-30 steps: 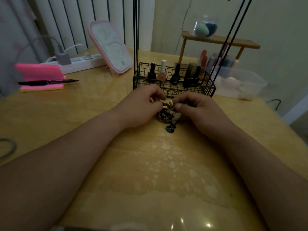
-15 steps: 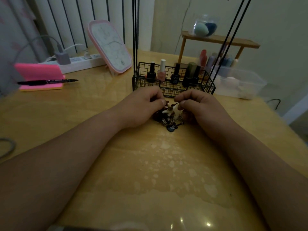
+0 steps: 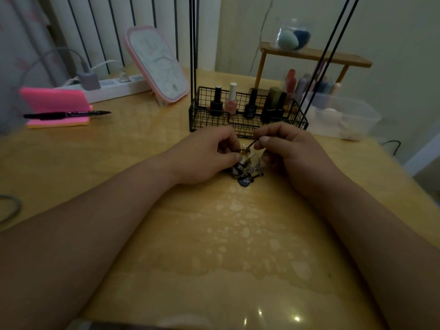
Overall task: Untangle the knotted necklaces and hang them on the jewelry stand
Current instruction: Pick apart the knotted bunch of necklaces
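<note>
Brown-black cord (image 3: 249, 146) runs short and taut between the two hands, and that looks like the point of the hold: each hand takes one side of the knot so the strand can be drawn apart. The left hand (image 3: 207, 158) pinches the cord's lower end between thumb and fingertips, right by some pale beads (image 3: 245, 159). The right hand (image 3: 290, 153) pinches the upper end with its thumb and curled forefinger. Both hands grasp, neither is loose.

The necklaces (image 3: 247, 170) sit as one bundle in the middle of the table (image 3: 238, 246), between the hands and just near of the wire basket (image 3: 197, 115). The held cord lies mostly left to right, climbing a little toward the right and far side. Below it a silvery chain (image 3: 258, 169) sags to the tabletop, and a dark pendant (image 3: 245, 182) lies flat at the bundle's near edge, so the loose mass points toward the person.

The jewelry stand (image 3: 194, 55) rises from that basket as thin black rods just beyond the hands, close enough for hanging once a strand comes free. Its top is out of view. Nail polish bottles (image 3: 231, 98) stand upright in the basket. Judging by the clump, untangling is at an early stage
</note>
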`<state>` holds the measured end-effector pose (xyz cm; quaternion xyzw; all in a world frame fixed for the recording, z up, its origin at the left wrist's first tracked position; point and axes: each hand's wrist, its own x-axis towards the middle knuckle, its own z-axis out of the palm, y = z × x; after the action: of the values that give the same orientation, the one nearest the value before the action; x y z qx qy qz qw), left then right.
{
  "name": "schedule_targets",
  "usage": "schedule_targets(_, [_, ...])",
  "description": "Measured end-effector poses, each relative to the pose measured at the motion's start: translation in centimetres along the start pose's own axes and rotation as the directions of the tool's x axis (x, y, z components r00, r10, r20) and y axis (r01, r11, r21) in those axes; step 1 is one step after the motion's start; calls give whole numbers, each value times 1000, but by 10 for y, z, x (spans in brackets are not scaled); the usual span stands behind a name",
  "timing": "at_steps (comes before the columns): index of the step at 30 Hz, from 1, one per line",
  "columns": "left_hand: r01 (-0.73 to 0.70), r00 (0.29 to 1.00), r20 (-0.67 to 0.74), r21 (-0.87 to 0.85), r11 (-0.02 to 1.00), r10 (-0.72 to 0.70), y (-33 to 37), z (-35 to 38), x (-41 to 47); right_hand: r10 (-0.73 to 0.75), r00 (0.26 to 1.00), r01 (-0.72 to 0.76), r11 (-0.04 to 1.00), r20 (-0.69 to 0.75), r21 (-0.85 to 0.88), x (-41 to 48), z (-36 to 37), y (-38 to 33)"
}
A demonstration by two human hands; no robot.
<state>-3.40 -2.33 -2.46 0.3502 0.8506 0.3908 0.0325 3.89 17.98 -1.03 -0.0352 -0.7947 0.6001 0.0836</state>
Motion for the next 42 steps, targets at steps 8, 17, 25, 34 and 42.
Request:
schedule_targets(8, [51, 998, -25, -221, 974, -57, 6, -7, -1, -102, 995, 104, 973, 23, -205, -3, 5, 2])
schedule_targets(17, [191, 964, 6, -716, 672, -268, 10, -10, 4, -147, 982, 97, 928, -116, -360, 1, 3, 4])
schedule_targets(25, [212, 922, -152, -570, 794, -356, 9, -9, 5, -195, 972, 232, 855, 127, -465, -11, 15, -2])
schedule_targets(34, [64, 973, -215, -122, 990, -89, 1, -5, 4, -47, 935, 313, 579, 352, -753, -24, 18, -23])
schedule_targets(42, [15, 1000, 4, -114, 993, -14, 5, -4, 0, -155, 945, 291, 802, 289, -521, -19, 7, -15])
